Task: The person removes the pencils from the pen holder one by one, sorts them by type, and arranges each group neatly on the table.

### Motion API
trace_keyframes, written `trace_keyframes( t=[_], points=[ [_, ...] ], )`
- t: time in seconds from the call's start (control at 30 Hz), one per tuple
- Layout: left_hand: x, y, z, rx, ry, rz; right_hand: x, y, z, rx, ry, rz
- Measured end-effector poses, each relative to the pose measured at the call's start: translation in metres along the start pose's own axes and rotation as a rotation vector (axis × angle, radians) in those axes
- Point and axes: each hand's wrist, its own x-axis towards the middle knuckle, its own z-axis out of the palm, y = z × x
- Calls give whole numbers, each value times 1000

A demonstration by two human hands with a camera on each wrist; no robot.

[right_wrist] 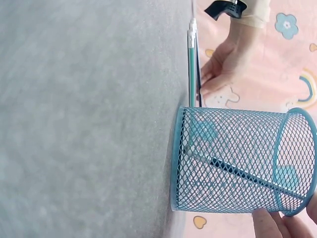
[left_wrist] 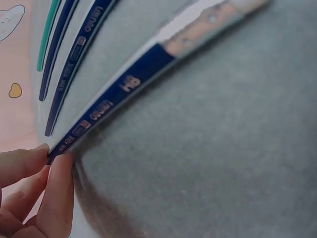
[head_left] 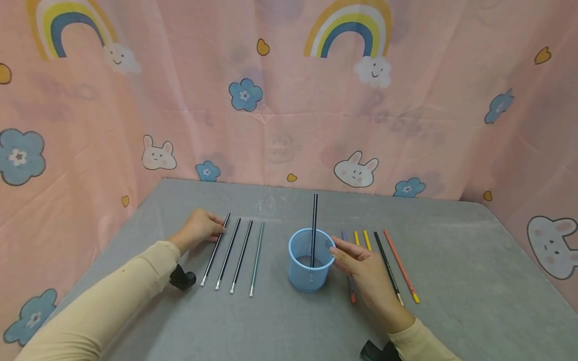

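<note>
At the left of the head view my left hand [head_left: 200, 230] pinches the far end of a dark blue pencil [head_left: 215, 250]. In the left wrist view the thumb and a fingertip close on that pencil's tip end, and its eraser end [left_wrist: 213, 22] slants away over the table. My right hand [head_left: 368, 273] grips the rim of a light blue mesh pencil cup [head_left: 308, 281], thumb and fingers on its right side. One dark pencil [head_left: 314, 215] leans in the cup, eraser end down, as the right wrist view [right_wrist: 233, 171] also shows through the mesh.
Beside the held pencil lie two more dark blue pencils [head_left: 228, 253] [head_left: 241, 255] and a green pencil [head_left: 257, 260]. Right of the cup are a purple pencil [head_left: 350, 286], yellow ones [head_left: 367, 239], a black one [head_left: 387, 265] and a red one [head_left: 402, 265], partly behind my hand. A patterned pink cloth [head_left: 289, 130] hangs behind the grey table [head_left: 474, 281].
</note>
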Motion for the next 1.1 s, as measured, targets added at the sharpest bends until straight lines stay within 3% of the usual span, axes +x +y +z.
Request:
trace_keyframes(
  t=[0.47,0.93,1.1],
  points=[
    [-1,1,4,63,38,-17,0,-1,0,-17,3,7],
    [-1,5,10,173,61,64,0,-1,-2,-18,0,7],
    [-6,9,10,218,118,124,0,-1,-1,-1,-7,0]
  ],
)
